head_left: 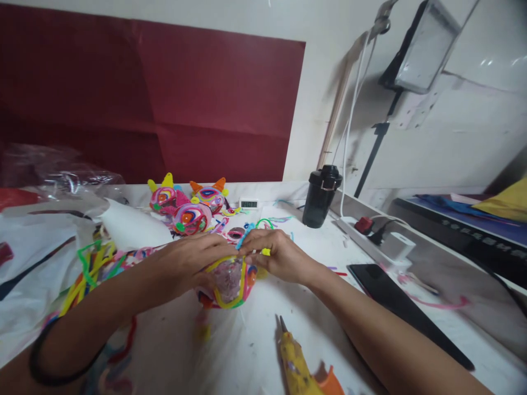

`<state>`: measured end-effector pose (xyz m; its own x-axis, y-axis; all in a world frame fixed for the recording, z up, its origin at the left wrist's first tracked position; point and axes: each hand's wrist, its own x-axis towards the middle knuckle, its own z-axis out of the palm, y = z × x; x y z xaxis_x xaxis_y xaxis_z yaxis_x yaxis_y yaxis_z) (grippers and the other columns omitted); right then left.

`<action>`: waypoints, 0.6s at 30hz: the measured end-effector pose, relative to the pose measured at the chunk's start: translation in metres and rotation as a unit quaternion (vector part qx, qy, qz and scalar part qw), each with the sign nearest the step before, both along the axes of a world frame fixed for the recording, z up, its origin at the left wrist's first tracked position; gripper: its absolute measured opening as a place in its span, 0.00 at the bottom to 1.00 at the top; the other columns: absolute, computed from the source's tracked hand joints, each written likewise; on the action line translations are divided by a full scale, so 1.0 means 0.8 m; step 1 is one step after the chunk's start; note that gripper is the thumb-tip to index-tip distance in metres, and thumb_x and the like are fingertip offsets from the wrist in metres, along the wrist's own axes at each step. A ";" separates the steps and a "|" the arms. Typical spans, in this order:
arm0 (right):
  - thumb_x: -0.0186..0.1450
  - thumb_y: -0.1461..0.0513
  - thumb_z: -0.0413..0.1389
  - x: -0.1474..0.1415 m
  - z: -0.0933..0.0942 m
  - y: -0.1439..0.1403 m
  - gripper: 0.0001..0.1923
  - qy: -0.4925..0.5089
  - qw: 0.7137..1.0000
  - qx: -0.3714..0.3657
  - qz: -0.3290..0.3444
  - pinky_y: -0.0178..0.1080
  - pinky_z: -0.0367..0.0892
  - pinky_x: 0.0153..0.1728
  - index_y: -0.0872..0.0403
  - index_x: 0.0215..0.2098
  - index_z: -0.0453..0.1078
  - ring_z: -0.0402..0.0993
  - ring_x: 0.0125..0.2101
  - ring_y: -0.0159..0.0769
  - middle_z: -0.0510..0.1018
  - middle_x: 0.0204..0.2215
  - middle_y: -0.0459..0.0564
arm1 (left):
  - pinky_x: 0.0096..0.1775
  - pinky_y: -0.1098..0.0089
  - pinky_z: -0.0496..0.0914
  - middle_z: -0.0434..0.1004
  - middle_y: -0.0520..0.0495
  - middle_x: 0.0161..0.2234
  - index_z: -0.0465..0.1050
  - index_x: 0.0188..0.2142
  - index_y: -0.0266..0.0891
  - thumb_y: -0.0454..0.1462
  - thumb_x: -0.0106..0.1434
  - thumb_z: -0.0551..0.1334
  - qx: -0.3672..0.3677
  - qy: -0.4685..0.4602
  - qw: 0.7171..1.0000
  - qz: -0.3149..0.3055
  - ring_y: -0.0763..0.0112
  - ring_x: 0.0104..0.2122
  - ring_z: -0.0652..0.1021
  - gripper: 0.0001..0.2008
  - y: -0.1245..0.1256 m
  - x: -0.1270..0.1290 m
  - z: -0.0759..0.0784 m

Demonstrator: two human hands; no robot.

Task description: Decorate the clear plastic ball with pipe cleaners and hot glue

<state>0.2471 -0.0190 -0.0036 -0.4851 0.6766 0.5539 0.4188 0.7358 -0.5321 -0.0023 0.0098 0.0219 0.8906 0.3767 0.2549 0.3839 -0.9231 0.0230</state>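
Observation:
A round craft ornament (229,281) wound in bright pipe cleaners, with a greyish, shiny middle bordered in yellow, stands above the white table. My left hand (191,258) is closed over its upper left side and steadies it. At its upper right edge, my right hand (275,249) pinches a thin pipe cleaner; a short yellow end (265,252) pokes out between the fingers. A fuzzy blue piece (246,234) rises beside the fingertips; whether it is attached I cannot tell. A yellow glue gun (293,359) with an orange trigger lies nearest to me, below my right hand.
Several finished-looking colourful ornaments (191,218) stand at the back, near a small digital clock (248,204). Loose pipe cleaners (88,269) heap at left. A black bottle (321,197), a power strip (370,247) and a black phone-like slab (405,310) occupy the right.

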 end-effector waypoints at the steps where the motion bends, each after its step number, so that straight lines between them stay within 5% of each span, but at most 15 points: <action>1: 0.61 0.73 0.61 -0.001 0.000 -0.002 0.10 0.003 1.000 -0.006 -0.009 0.36 0.70 0.36 0.55 0.35 0.79 0.76 0.34 0.35 0.81 0.34 0.50 | 0.51 0.68 0.69 0.75 0.48 0.54 0.64 0.60 0.50 0.34 0.67 0.62 -0.003 0.002 1.000 0.000 0.63 0.52 0.75 0.23 -0.002 0.001 0.000; 11: 0.57 0.76 0.59 -0.009 0.009 -0.012 0.20 0.043 0.996 -0.078 -0.022 0.34 0.69 0.36 0.54 0.44 0.68 0.75 0.31 0.30 0.79 0.30 0.42 | 0.46 0.68 0.70 0.71 0.47 0.53 0.63 0.60 0.54 0.26 0.63 0.58 0.029 0.028 0.999 0.015 0.62 0.48 0.75 0.30 -0.003 -0.007 -0.014; 18: 0.57 0.76 0.59 -0.005 0.011 -0.010 0.20 0.036 0.994 -0.101 -0.015 0.36 0.70 0.38 0.54 0.45 0.68 0.77 0.33 0.32 0.81 0.32 0.44 | 0.40 0.70 0.69 0.71 0.46 0.51 0.67 0.56 0.50 0.26 0.65 0.54 0.035 0.040 0.998 0.037 0.63 0.45 0.75 0.24 -0.020 0.000 -0.002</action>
